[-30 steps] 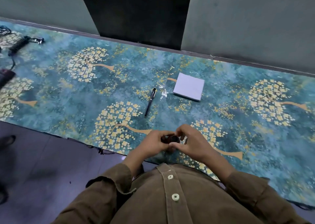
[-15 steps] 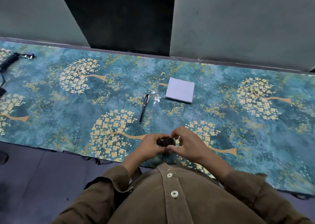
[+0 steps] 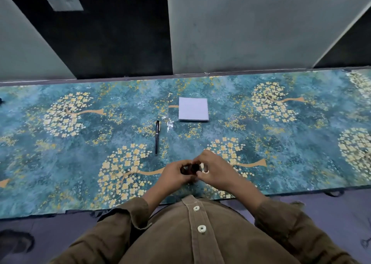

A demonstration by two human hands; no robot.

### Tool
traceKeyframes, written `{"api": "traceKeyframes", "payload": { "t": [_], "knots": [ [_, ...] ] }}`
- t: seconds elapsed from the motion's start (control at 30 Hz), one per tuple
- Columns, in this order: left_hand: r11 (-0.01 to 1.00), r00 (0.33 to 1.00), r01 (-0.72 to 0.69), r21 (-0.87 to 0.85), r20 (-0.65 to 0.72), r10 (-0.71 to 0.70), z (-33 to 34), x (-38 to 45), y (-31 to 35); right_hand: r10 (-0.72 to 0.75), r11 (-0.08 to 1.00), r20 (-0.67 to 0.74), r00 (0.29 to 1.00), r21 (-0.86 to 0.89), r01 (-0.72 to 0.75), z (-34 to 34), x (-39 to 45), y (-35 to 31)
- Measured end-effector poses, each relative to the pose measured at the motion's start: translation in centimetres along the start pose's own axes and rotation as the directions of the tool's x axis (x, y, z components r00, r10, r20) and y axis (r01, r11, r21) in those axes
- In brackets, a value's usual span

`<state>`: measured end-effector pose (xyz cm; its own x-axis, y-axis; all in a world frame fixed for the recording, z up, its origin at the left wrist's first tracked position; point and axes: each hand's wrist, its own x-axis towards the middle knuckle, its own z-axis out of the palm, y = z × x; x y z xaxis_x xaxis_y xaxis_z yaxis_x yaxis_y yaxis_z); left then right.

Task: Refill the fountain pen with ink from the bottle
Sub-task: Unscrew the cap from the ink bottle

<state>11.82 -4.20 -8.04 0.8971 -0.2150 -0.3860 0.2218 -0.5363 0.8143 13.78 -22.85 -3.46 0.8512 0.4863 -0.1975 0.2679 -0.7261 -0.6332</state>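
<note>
Grey wall panels and a dark gap stand behind a long worktop (image 3: 60, 163) covered in a teal cloth printed with yellow blossom trees. Close to the near edge, both hands meet over a small dark object, most likely the ink bottle (image 3: 190, 169). The left hand (image 3: 174, 176) wraps round its body, and the right hand (image 3: 215, 172) pinches its right end, where the cap would be. Both hands are clamped on it.

The step in hand appears to be unscrewing the cap. Doing it well means keeping the bottle upright and low over the worktop, letting the left hand brace it while only the right fingers turn, and lifting the cap straight off so no ink slops.

Beyond the left hand, well apart from it, the fountain pen (image 3: 157, 137) lies capped and untouched, pointing away from the person. A white notepad (image 3: 193, 109) lies farther off, beyond the right hand.

Much of the bottle is covered by fingers. Its shape, its label, its ink level and whether the cap is loose cannot be made out. Whether it rests on the cloth or is held just above it is also unclear.
</note>
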Motion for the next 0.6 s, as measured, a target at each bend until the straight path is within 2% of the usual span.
{"api": "traceKeyframes", "payload": {
  "t": [0.1, 0.23, 0.33, 0.47, 0.6],
  "knots": [
    [0.999, 0.999, -0.032, 0.036, -0.002, 0.033, -0.1, -0.1, 0.1, 0.072, 0.997, 0.012, 0.997, -0.011, -0.072, 0.2, -0.4, -0.5],
    [0.995, 0.997, -0.075, 0.062, 0.028, 0.073, -0.4, -0.1, 0.1, 0.187, 0.980, -0.086, 0.979, -0.052, -0.192, 0.7, -0.5, -1.1],
    [0.996, 0.997, -0.069, 0.049, 0.036, 0.067, -0.4, -0.1, 0.1, 0.177, 0.982, -0.109, 0.978, -0.053, -0.184, 0.8, -0.5, -1.3],
    [0.996, 0.996, -0.077, 0.038, 0.041, 0.075, -0.4, -0.2, -0.1, 0.150, 0.988, -0.040, 0.988, -0.035, -0.152, 0.5, -0.6, -1.5],
    [0.995, 0.996, -0.085, 0.049, 0.036, 0.084, -0.5, -0.3, -0.1, 0.227, 0.973, -0.064, 0.972, -0.031, -0.229, 0.7, -0.9, -1.8]
  ]
}}
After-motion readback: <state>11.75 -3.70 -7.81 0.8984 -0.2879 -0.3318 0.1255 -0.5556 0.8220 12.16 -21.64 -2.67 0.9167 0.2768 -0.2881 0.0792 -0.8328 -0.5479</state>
